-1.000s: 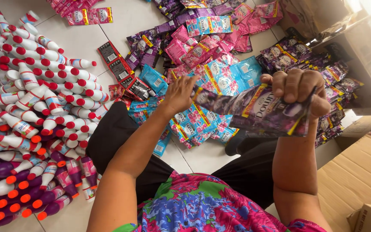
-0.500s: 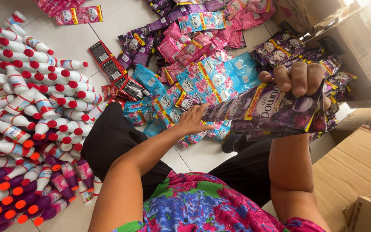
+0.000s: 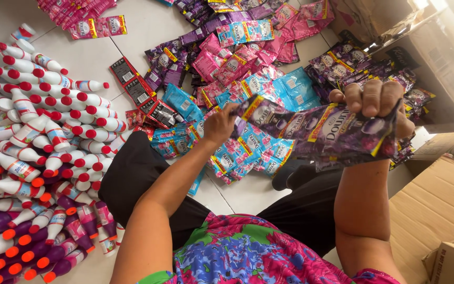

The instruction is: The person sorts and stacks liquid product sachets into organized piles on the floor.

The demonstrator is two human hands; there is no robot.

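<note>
right hand [image 3: 375, 100]: fingers curled tight round purple sachet strip [image 3: 316, 129] | left hand [image 3: 220, 123]: fingers pinch strip's other end | blue sachets [image 3: 240, 152] on floor beneath

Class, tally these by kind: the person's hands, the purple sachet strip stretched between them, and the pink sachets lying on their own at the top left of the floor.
Left hand: 1
Right hand: 1
Purple sachet strip, held by both hands: 1
Pink sachets, lying apart: 2
Total: 5
</note>
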